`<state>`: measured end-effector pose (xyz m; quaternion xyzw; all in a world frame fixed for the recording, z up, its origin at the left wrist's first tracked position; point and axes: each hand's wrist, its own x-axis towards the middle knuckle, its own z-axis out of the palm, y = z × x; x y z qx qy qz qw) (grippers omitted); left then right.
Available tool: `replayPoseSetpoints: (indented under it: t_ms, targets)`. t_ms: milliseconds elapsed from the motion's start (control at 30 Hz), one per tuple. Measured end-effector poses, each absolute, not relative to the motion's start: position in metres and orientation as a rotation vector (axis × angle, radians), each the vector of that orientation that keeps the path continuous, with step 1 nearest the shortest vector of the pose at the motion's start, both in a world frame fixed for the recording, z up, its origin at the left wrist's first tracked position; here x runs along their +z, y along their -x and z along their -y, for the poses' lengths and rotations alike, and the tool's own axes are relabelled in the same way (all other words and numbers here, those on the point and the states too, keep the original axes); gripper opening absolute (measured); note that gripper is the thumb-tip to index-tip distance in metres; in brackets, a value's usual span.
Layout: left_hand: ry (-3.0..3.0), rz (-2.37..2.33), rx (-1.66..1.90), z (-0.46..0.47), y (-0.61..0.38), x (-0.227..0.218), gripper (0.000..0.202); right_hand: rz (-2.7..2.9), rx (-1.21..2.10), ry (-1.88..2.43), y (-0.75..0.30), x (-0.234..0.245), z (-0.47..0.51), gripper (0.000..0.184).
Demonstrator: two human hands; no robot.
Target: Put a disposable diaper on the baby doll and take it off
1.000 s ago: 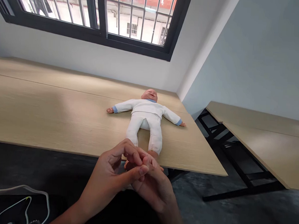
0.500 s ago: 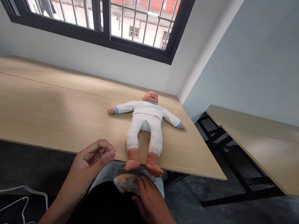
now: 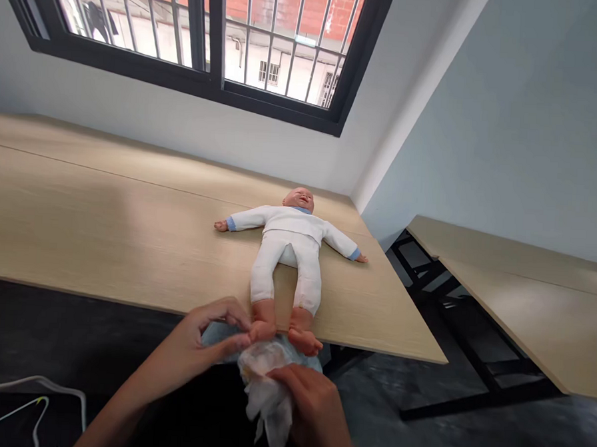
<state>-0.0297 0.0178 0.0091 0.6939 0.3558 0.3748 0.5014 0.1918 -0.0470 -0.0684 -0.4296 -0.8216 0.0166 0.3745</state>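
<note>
A baby doll (image 3: 290, 250) in a white outfit with blue cuffs lies on its back on the wooden table (image 3: 127, 241), its feet reaching past the near edge. My right hand (image 3: 314, 398) grips a crumpled, thin, whitish plastic bag (image 3: 271, 405) below those feet, over my lap. Part of the bag hangs down, and a faint yellowish patch shows on it. My left hand (image 3: 212, 336) is curved, thumb and fingers apart, with the fingertips beside the doll's foot at the left. Whether they touch the foot I cannot tell.
A barred window (image 3: 198, 38) is set in the wall behind the table. Another wooden table (image 3: 519, 295) with a black metal frame stands at the right. White cables (image 3: 44, 385) lie at the lower left.
My left hand has moved right, up to the doll's foot. My right hand has lifted the bag slightly; it was bunched in my lap and now hangs loose.
</note>
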Motion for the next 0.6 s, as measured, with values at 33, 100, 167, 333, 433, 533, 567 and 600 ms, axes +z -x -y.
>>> replayPoseSetpoints:
  t_ms: [33, 100, 167, 333, 433, 533, 567, 600]
  targets:
    - [-1.711, -0.787, 0.836, -0.017, 0.028, 0.008, 0.022, 2.04, -0.007, 1.075, -0.194, -0.051, 0.05, 0.007]
    - [-1.742, -0.688, 0.743, -0.015, 0.025, 0.006, 0.036, 1.913, -0.032, 1.082, -0.2, -0.019, 0.055, 0.012]
    - [-1.726, -0.665, 0.698, -0.012, 0.021, 0.002, 0.052, 1.799, 0.013, 1.084, -0.204, 0.006, 0.055, 0.012]
    - [-1.547, -0.556, 0.729, -0.004, 0.015, -0.008, 0.072, 1.919, -0.352, 1.047, -0.194, 0.046, 0.03, 0.024]
    - [-1.393, -0.581, 0.894, -0.001, 0.015, -0.007, 0.084, 2.164, -0.627, 0.97, -0.174, 0.067, 0.008, 0.023]
    - [-1.364, -0.908, 0.974, -0.001, 0.013, 0.0, 0.063, 2.477, -0.64, 1.009, -0.154, 0.087, -0.012, 0.024]
    - [-1.354, -1.016, 0.99, -0.001, 0.013, 0.003, 0.054, 2.587, -0.579, 1.011, -0.148, 0.094, -0.018, 0.026]
    - [-1.334, -1.096, 1.011, -0.001, 0.012, 0.007, 0.046, 2.667, -0.517, 1.008, -0.143, 0.1, -0.024, 0.029]
